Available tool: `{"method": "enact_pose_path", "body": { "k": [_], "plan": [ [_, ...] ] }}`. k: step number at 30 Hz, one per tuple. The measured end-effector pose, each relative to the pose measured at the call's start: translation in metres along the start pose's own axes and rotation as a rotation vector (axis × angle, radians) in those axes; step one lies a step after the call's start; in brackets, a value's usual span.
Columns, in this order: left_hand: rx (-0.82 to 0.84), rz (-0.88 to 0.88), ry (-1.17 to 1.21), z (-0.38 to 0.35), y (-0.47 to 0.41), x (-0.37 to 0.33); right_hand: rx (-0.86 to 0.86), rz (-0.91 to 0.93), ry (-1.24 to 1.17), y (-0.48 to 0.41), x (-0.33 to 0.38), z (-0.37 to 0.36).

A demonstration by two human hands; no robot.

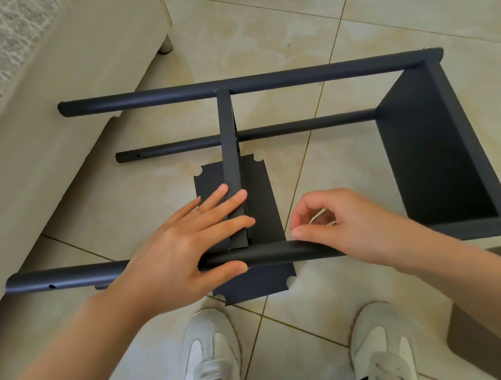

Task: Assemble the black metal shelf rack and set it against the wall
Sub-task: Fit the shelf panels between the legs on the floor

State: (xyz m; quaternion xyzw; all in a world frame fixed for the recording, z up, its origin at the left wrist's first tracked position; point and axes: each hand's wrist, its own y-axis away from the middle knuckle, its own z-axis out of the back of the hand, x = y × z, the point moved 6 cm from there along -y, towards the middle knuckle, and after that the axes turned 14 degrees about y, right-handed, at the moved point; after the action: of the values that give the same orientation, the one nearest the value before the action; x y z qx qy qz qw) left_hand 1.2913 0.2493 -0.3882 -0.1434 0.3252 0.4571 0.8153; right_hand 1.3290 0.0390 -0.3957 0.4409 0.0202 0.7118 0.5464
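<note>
The black metal rack lies on its side on the tiled floor. Its far pole (239,85), a lower pole (298,127) and the near pole (61,280) run left to right. One shelf panel (431,159) is fixed at the right end. A second shelf panel (229,139) stands on edge between the poles. My left hand (185,244) lies with straight fingers on that panel, thumb under the near pole. My right hand (342,223) has curled fingers around a small silvery tool, fingertips at the near pole. Another loose black panel (259,284) lies flat on the floor beneath.
A beige sofa (66,83) with a round white leg (165,45) fills the left side. My two white shoes (211,346) stand just below the rack. A brown object (488,337) sits at the right edge.
</note>
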Motion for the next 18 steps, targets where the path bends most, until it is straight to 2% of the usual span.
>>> {"method": "enact_pose_path", "body": {
  "k": [4,10,18],
  "plan": [
    [-0.02,-0.005,0.017,-0.002,0.004,0.002,0.032,-0.013,-0.09,-0.017,0.002,0.005],
    [-0.002,0.003,-0.034,-0.004,0.005,0.005,0.241,-0.036,-0.192,-0.043,0.009,-0.017],
    [-0.034,0.026,-0.001,-0.003,0.006,0.007,0.423,-0.046,-0.32,-0.066,0.021,-0.041]
  ]
}}
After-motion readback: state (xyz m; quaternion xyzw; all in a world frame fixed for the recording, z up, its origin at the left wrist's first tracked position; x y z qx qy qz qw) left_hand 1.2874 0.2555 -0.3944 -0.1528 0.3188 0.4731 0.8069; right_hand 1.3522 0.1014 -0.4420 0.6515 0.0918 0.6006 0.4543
